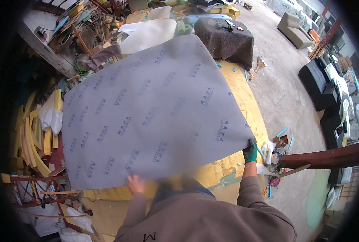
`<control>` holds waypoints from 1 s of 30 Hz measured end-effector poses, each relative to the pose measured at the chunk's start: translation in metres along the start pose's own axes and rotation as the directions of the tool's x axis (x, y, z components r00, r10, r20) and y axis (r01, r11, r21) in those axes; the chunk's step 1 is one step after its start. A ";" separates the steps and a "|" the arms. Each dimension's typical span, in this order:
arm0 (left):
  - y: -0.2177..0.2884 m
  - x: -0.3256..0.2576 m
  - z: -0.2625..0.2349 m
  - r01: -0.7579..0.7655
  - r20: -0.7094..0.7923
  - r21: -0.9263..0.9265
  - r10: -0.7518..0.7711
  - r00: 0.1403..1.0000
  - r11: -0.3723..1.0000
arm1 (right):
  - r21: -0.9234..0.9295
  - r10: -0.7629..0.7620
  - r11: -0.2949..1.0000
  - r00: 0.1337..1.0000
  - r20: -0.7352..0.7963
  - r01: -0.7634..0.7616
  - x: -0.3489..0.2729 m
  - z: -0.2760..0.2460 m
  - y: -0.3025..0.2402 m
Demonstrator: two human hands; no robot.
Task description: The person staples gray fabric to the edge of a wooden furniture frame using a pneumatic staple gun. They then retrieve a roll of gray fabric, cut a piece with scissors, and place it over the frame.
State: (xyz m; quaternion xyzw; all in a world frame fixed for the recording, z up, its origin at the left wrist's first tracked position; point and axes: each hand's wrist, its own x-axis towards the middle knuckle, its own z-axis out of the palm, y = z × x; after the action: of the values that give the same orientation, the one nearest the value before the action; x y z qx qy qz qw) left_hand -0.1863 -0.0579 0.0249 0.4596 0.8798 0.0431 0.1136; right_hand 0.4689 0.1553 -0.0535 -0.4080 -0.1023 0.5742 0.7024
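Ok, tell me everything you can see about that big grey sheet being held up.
The grey sheet is large, thin and flexible, like non-woven fabric, with small dark markings repeated in rows. It is spread flat, tilted above a yellow foam slab. The bare left hand grips its near edge; the right hand, in a dark green glove, pinches its right corner. The near edge looks blurred.

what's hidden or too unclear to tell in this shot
Head view only:
- The large grey printed fabric sheet covers most of the yellow foam slab beneath it.
- Left hand: bare, at the sheet's near edge; fingertips hidden behind the sheet.
- Right hand: green glove, gripping the sheet's corner; fingertips partly hidden.
- Small tools on the dark cloth-covered table: too small to identify.
- Picture rim: black, cut off.
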 end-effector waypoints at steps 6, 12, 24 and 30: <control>-0.007 0.001 0.007 -0.017 0.008 -0.123 0.018 1.000 0.992 | -0.285 0.153 0.936 0.969 -0.195 -0.206 0.035 -0.054 0.007; -0.007 -0.001 0.026 0.071 -0.005 -0.046 -0.072 0.997 0.996 | -0.165 0.225 0.960 0.974 -0.020 -0.225 0.065 -0.094 0.001; 0.001 -0.016 0.048 0.144 -0.081 -0.107 -0.153 0.985 0.984 | -0.117 0.235 0.956 0.942 -0.241 -0.268 0.065 -0.064 0.004; 0.003 -0.020 0.030 0.079 -0.104 -0.203 -0.102 0.989 0.976 | -0.190 0.261 0.932 0.936 -0.237 -0.308 0.062 -0.099 0.002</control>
State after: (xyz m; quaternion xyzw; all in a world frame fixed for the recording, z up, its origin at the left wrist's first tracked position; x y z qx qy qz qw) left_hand -0.1662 -0.0731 -0.0003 0.4022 0.8961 0.1517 0.1104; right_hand 0.5472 0.1653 -0.1389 -0.5526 -0.0318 0.6095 0.5675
